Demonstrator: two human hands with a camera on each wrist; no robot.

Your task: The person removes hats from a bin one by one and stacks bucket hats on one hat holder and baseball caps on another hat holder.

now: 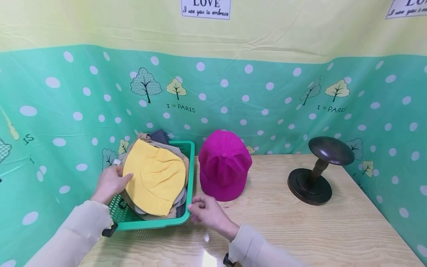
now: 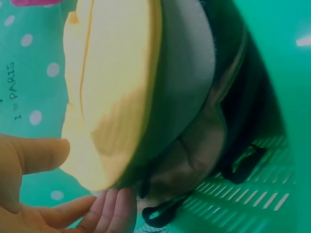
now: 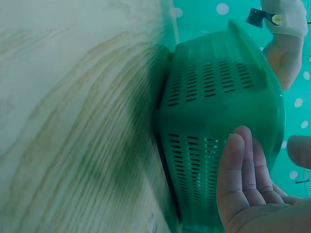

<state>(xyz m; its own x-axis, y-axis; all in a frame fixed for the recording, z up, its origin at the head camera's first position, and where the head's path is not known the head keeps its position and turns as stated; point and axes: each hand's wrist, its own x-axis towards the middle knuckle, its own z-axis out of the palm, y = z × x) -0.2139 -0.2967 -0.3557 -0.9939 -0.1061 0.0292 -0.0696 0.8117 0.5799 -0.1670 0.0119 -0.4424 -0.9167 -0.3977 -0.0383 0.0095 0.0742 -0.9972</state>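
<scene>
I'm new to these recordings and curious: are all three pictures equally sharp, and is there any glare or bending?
Head view: sharp, but the backdrop's horizontal band bows, and glare shines on the table near the right hand. Left wrist view: the yellow hat is soft and close, the left hand blurred. Right wrist view: the green basket and wood grain look smeared.

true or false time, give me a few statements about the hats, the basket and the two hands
1. The yellow hat lies on top of the pile in the green basket. True.
2. The pink cap sits on the wooden stand. False: it rests on the table, and the stand is bare.
3. The left hand is at the yellow hat's edge. True.
4. The right hand holds the pink cap. False: it is at the basket's near corner.
5. The basket stands to the right of the stand. False: it is on the left.
</scene>
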